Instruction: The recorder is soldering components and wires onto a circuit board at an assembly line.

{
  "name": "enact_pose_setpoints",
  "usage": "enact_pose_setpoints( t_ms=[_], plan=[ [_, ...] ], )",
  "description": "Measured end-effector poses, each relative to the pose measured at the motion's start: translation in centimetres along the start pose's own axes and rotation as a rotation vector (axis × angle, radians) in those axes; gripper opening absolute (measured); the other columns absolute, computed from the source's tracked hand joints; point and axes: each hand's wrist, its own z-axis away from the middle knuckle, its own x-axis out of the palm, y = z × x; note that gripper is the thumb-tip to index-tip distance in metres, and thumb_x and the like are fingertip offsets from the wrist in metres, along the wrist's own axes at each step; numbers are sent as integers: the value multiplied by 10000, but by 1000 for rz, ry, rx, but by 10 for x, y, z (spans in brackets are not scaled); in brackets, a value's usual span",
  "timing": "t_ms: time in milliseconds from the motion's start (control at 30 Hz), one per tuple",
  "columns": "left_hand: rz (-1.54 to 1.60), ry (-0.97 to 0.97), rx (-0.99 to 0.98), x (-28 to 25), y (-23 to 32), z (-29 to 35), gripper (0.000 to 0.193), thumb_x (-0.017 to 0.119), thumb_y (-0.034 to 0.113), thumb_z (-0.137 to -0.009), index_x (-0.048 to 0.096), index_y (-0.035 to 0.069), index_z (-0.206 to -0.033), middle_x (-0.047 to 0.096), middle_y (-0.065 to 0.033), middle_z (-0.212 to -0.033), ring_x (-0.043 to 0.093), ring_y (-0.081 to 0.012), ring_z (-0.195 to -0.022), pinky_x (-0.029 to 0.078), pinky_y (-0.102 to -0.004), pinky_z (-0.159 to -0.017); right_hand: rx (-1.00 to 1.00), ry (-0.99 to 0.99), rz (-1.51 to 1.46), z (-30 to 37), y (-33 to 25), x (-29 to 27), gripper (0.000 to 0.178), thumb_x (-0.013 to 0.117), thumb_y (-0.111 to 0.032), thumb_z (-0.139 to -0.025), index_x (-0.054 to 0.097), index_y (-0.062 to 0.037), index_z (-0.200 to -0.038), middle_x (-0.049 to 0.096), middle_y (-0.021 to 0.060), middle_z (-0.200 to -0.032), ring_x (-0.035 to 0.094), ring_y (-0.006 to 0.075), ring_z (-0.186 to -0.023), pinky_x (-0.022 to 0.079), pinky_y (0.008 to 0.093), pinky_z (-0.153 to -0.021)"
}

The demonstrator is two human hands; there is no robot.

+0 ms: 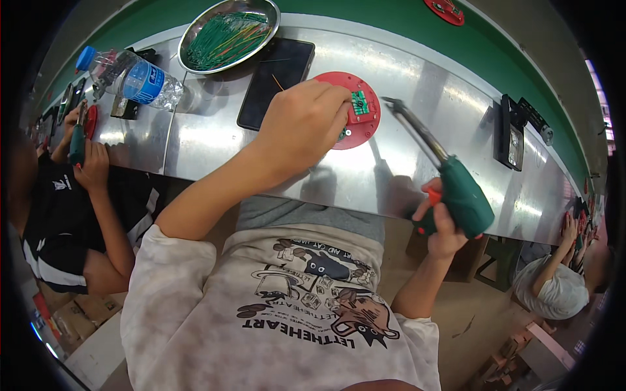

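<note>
My left hand (303, 124) is closed in a pinch over a red round plate (365, 135), its fingertips mostly hidden. A thin yellow-orange wire (278, 82) juts out from behind its knuckles. On the plate sits a small green circuit board (360, 103), partly covered by my fingers. My right hand (445, 229) grips a soldering gun (466, 195) with a dark green body and a red trigger. Its metal barrel slants up to the left, and the tip is just right of the plate, apart from it.
A steel bowl (276, 27) of green, yellow and red wires stands at the back, beside a black flat tablet-like slab (254, 104). A plastic bottle (145, 83) lies left. A black box-like device (512, 140) is at right. Co-workers sit on both sides along the metal bench (417, 72).
</note>
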Motion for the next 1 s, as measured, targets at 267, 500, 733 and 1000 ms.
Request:
enact_pose_setpoints(
  t_ms=[267, 500, 733, 1000],
  plan=[
    [-92, 34, -12, 17, -3, 12, 97, 646, 63, -831, 666, 25, -918, 666, -103, -771, 638, -279, -697, 524, -399, -613, 61, -139, 63, -10, -2, 5, 416, 603, -55, -890, 563, 87, -1279, 659, 187, -1008, 583, 173, -568, 466, 278, -521],
    [-70, 65, 11, 19, -7, 12, 113, 685, 38, -823, 688, 13, -933, 676, -105, -760, 641, -267, -661, 521, -372, -603, 124, -134, 72, -15, -6, 11, 381, 600, -31, -877, 583, 88, -1239, 650, 173, -978, 582, 169, -569, 462, 282, -515],
    [-69, 96, 24, 19, -9, 14, 115, 715, 26, -827, 704, -7, -937, 699, -111, -784, 655, -259, -653, 524, -346, -599, 140, -140, 112, -18, -8, 15, 380, 614, -76, -871, 596, 82, -1215, 647, 167, -957, 579, 173, -555, 463, 283, -514],
    [-77, 92, 24, 22, -12, 15, 130, 722, 37, -817, 702, -1, -940, 718, -113, -825, 669, -261, -672, 538, -345, -620, 207, -104, 47, -22, -10, 13, 391, 622, -126, -874, 592, 70, -1211, 629, 143, -869, 588, 182, -548, 469, 286, -507]
  ],
)
